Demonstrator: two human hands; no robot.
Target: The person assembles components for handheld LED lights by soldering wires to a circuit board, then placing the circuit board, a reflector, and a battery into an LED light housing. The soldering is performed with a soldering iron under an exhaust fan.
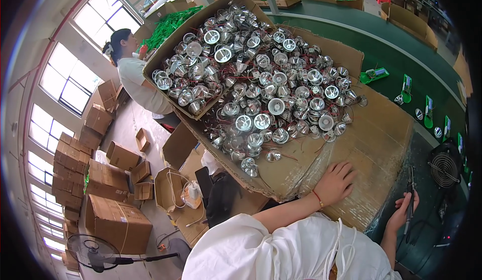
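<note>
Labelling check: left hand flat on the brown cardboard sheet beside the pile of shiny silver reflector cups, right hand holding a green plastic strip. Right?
Not quite. In the head view the right hand holds a thin dark metal tool, not a green strip. The left hand does lie flat on the brown cardboard sheet beside the shiny silver reflector cups.

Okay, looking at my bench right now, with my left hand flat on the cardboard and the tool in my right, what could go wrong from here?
The silver reflector cups are heaped loosely on the cardboard sheet, some close to its near edge; a nudge from your left hand might roll a few off. Their thin red wires lie tangled, so lifting one cup may drag others. The slim tool in your right hand sits near a small fan; it might catch.
</note>
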